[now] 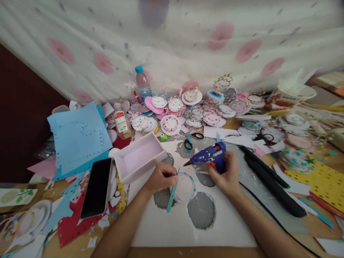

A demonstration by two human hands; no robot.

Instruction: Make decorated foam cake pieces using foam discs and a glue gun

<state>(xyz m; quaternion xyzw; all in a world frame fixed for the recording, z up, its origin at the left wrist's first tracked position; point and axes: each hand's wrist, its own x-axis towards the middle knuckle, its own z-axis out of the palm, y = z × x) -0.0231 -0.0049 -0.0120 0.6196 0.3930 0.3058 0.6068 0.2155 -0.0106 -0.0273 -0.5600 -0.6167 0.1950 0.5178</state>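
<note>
My right hand (228,173) grips a blue hot glue gun (208,156) by its handle, with the dark nozzle pointing left above the white sheet (228,222). A finger is at the orange trigger. Left of the nozzle, my left hand (162,177) has its fingers pinched together on a narrow teal strip (172,195), which slants down toward me. Just beneath and beside the strip is a round white paper disc (185,188) edged with red and blue dots. Rough round holes in the white sheet show grey surface below.
A pink box (142,154) and a black phone (96,188) are at left, near blue paper (79,138). Black-handled tool (268,182) and the gun's cable (268,211) lie at right. Decorated discs (170,123), a bottle (143,84) and scissors (197,135) stand or lie behind.
</note>
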